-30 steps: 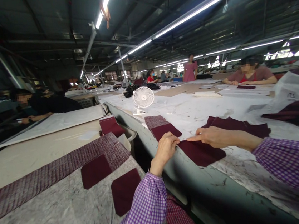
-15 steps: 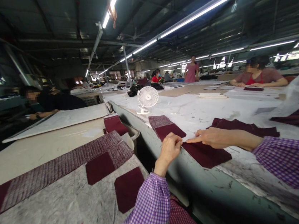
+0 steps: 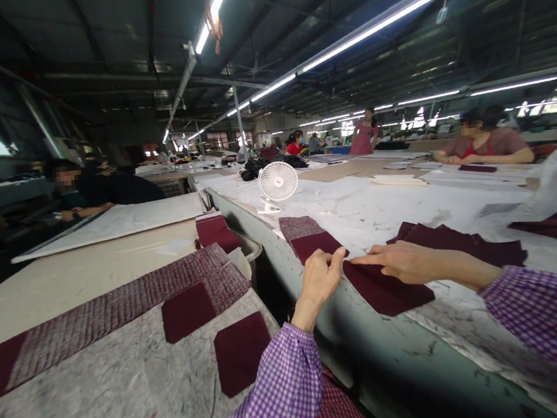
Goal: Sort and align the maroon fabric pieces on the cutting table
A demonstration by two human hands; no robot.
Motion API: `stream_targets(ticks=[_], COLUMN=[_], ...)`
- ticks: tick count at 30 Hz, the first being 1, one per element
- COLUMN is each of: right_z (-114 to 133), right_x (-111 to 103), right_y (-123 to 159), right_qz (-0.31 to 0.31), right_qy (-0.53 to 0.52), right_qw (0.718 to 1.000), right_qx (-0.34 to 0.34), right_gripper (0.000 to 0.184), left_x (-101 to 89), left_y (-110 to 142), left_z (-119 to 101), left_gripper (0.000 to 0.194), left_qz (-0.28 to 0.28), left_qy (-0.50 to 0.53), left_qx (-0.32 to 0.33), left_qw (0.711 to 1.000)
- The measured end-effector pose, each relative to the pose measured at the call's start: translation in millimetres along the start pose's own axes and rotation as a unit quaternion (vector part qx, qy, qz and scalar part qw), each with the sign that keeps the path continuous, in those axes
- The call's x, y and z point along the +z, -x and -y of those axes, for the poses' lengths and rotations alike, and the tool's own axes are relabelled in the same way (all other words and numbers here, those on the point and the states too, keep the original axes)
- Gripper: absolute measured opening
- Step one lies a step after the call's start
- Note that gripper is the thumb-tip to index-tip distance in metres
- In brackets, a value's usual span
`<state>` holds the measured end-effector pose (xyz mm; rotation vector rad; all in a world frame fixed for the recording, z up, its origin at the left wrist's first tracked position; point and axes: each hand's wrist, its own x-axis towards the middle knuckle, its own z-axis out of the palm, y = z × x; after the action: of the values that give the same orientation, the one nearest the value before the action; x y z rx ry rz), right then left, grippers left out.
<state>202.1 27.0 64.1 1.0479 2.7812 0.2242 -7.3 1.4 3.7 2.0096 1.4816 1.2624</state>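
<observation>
1. The left hand (image 3: 319, 277) has its fingers (image 3: 325, 262) loosely curled at the near corner of a maroon fabric piece (image 3: 387, 288); whether they pinch it, I cannot tell.
2. The right hand (image 3: 400, 261) lies flat on that piece, fingers spread (pressing it to the pale surface (image 3: 384, 210)).
3. Beyond the fingers lies a maroon stack (image 3: 463, 238).

Both arms in purple-checked sleeves reach forward, the left hand (image 3: 319, 278) raised with fingers loosely curled, the right hand (image 3: 400, 261) lying flat, palm down, fingers extended toward it.

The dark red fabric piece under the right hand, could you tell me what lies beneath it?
The dark red fabric piece lies on the white table, its corner overhanging the edge. The right hand covers part; anything beneath is hidden.
</observation>
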Motion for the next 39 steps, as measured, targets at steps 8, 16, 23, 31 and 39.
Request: stream_targets(ticks=[8,16,23,31,39], right_z=[-16.4,12.7,14.5,14.4,20.3], right_x=[13.5,17.7,26.2,20.6,9.7], right_y=[1.2,-14.0,-19.1,-18.6,-17.1], right_qz=[-0.036,-0.127,-0.106,-0.072,-0.060], right_qy=[-0.019,-0.089,-0.096,-0.081,-0.091], right_qw=[0.996,0.988,0.989,0.993,0.993], right_qx=[0.074,-0.002,-0.023,-0.037,-0.042], right_gripper=[0.047,0.045,0.046,0.051,0.056], left_x=[6.0,8.7,8.5,5.9,-4.4], left_y=[-0.8,1.3,1.4,-1.6,-2.8], left_z=[4.5,4.6,11.5,20.8,34.4], left_gripper=[0.012,0.012,0.013,0.012,0.012], left_qz=[0.009,-0.007,-0.028,-0.009,-0.027], left_qy=[-0.048,-0.043,0.025,0.075,0.107], left_qx=[0.006,-0.010,-0.037,0.002,-0.049], left_qw=[0.999,0.999,0.999,0.997,0.993])
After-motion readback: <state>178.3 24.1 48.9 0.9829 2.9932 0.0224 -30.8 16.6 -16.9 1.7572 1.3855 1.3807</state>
